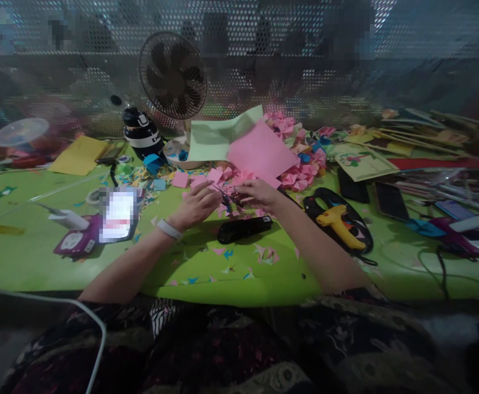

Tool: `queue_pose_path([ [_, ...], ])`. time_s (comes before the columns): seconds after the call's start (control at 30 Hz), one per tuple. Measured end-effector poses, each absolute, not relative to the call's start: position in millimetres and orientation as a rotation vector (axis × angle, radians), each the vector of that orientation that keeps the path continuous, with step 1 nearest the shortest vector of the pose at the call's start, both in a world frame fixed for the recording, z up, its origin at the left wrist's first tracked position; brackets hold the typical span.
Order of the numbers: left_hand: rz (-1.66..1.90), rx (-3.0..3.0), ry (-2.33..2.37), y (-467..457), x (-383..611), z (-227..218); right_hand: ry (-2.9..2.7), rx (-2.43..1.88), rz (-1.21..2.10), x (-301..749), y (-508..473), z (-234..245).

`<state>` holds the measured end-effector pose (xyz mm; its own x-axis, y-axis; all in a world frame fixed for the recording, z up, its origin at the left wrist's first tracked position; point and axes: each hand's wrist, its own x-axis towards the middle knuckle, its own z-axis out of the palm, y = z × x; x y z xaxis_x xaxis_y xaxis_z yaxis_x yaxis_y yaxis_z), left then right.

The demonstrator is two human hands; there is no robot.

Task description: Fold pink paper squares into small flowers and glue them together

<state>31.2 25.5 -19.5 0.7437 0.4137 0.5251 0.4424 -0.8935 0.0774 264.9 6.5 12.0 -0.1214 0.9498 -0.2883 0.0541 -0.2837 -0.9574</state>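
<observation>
My left hand [198,204], with a white band on its wrist, reaches in over the table from the left. Its fingers are bent together beside pink paper squares [180,179]; what they hold is too small to make out. Opposite it, my right hand [259,195] is curled, thumb and fingers close together. A thin dark tool [228,201], perhaps scissors, shows between the hands, but its kind and whether it is gripped stay unclear. Just below lies a black stapler-like object [244,229]. Folded pink paper pieces [300,178] are heaped behind my right hand.
Large pink [261,148] and green sheets [210,141] lie behind the hands. A black bottle [143,134] and a fan [173,75] stand at the back. Left is a lit phone [118,214] beside a purple glue gun [76,238]; right, a yellow-handled tool [341,225]. Paper scraps litter the front.
</observation>
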Motion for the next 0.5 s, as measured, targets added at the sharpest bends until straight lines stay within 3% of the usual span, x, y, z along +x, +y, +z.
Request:
queue_pose_path([
  [0.27, -0.998, -2.742, -0.939, 36, 20, -6, -1.089, -1.21, 1.45, 259, 6, 15],
  [0.5, -1.148, -2.507, -1.189, 71, -4, -19, -1.131, -1.303, 1.436, 259, 7, 14],
])
